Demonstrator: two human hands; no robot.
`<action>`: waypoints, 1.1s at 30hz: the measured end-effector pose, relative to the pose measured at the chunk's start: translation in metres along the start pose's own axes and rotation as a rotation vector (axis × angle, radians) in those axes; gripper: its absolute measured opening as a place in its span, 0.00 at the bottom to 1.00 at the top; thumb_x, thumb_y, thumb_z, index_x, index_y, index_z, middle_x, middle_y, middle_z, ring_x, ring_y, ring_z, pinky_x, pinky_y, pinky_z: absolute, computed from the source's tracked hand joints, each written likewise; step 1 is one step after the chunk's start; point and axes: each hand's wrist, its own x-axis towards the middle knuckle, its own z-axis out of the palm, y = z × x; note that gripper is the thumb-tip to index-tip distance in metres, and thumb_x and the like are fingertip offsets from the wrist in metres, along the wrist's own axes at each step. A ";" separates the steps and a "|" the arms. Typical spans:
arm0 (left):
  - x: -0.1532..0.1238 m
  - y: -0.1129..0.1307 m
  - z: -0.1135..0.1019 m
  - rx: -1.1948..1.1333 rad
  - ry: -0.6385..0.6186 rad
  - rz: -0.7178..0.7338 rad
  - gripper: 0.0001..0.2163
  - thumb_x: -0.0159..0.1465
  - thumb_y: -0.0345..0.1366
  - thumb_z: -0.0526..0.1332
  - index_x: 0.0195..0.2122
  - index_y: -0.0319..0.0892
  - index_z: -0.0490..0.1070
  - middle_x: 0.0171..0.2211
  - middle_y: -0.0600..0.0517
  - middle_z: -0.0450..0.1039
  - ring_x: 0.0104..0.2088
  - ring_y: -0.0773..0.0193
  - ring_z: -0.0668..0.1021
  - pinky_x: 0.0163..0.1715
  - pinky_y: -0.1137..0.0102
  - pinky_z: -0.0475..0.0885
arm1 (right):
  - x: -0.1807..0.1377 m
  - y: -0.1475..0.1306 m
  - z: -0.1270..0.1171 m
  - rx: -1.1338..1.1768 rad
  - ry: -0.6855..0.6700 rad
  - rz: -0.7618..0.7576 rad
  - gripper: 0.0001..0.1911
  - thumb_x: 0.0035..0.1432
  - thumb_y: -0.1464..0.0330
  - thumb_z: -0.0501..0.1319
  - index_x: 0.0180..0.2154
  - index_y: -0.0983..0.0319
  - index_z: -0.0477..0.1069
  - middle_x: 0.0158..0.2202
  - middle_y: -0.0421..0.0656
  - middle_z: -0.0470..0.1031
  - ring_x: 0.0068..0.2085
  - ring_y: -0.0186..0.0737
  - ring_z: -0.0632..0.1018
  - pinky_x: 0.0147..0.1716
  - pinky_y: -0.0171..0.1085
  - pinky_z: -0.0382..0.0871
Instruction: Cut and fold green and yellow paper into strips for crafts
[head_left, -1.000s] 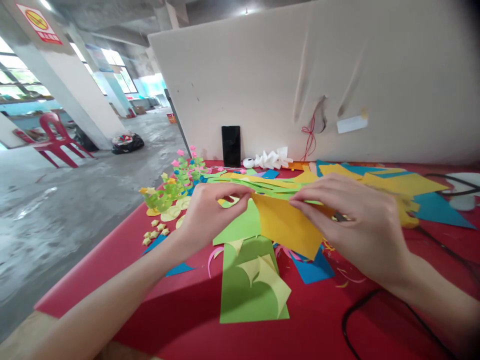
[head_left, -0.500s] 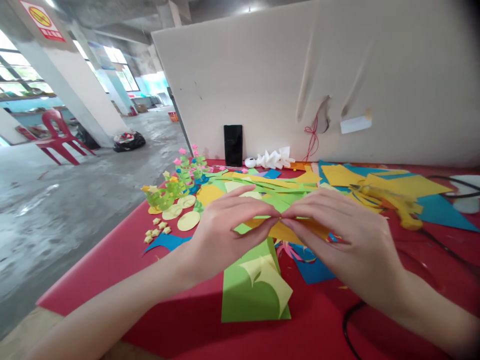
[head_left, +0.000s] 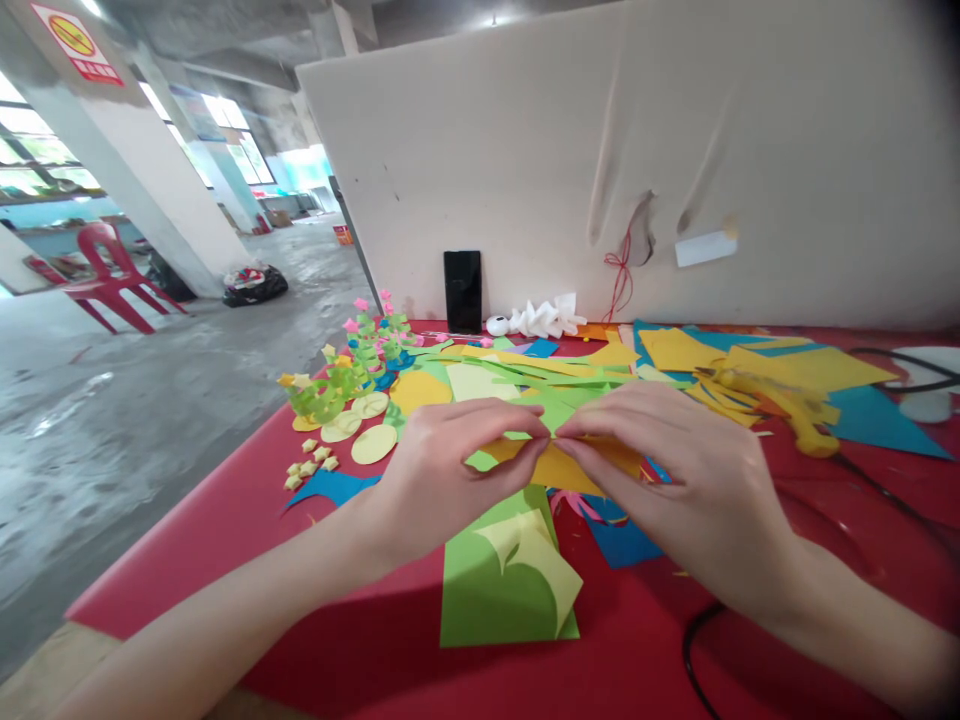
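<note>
My left hand (head_left: 457,470) and my right hand (head_left: 675,470) meet fingertip to fingertip above the table, each in a thumb-and-finger pinch. Whatever is between them is tiny and mostly covered by the fingers, so I cannot make it out. Below lie green paper (head_left: 480,600) and a cut pale yellow scrap (head_left: 536,565) on top of it. Several small pale yellow paper stars (head_left: 307,468) sit left of my left hand, near a pale yellow paper disc (head_left: 374,445). Behind the hands are green paper strips (head_left: 555,370).
A yellow glue gun (head_left: 795,405) with a black cord rests among yellow and blue paper at right. Paper decorations with pink stars (head_left: 367,340) stand at back left. A black phone (head_left: 463,290) leans against the pale panel (head_left: 510,160). Red covers the table (head_left: 225,540).
Some fingers of my left hand have curled down towards the pinch. Both hands stay fingertip to fingertip, and the whole view has shifted slightly.
</note>
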 end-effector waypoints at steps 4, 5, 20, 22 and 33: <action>0.000 0.003 0.001 -0.014 -0.006 -0.013 0.04 0.54 0.25 0.61 0.31 0.38 0.73 0.31 0.51 0.78 0.28 0.69 0.79 0.30 0.79 0.73 | -0.001 -0.001 0.003 -0.015 0.016 -0.051 0.03 0.54 0.75 0.59 0.32 0.62 0.69 0.30 0.39 0.75 0.33 0.35 0.73 0.35 0.38 0.67; 0.001 0.003 0.000 -0.007 -0.007 -0.028 0.04 0.54 0.26 0.61 0.31 0.38 0.73 0.30 0.51 0.78 0.27 0.70 0.79 0.28 0.79 0.73 | 0.000 0.000 0.003 -0.021 0.020 -0.057 0.03 0.54 0.76 0.59 0.32 0.62 0.69 0.30 0.39 0.75 0.33 0.35 0.73 0.35 0.38 0.67; 0.009 -0.024 -0.008 -0.194 -0.053 -0.218 0.11 0.60 0.33 0.58 0.44 0.40 0.68 0.36 0.50 0.77 0.34 0.66 0.79 0.30 0.76 0.75 | 0.012 0.013 -0.034 -0.034 0.148 0.171 0.03 0.52 0.73 0.61 0.29 0.59 0.72 0.29 0.36 0.75 0.29 0.30 0.73 0.27 0.29 0.66; 0.006 -0.013 -0.007 -0.084 -0.035 -0.115 0.08 0.57 0.33 0.61 0.39 0.39 0.71 0.32 0.52 0.78 0.27 0.70 0.78 0.26 0.79 0.73 | 0.011 0.013 -0.026 0.087 0.110 0.221 0.03 0.53 0.71 0.61 0.29 0.58 0.72 0.28 0.34 0.75 0.29 0.29 0.73 0.27 0.28 0.66; -0.003 0.003 -0.002 0.154 0.054 0.160 0.07 0.56 0.25 0.61 0.36 0.37 0.71 0.24 0.55 0.77 0.19 0.75 0.74 0.19 0.80 0.65 | 0.012 -0.001 -0.021 0.040 0.078 0.028 0.03 0.50 0.76 0.61 0.28 0.63 0.71 0.27 0.39 0.74 0.32 0.33 0.73 0.37 0.35 0.66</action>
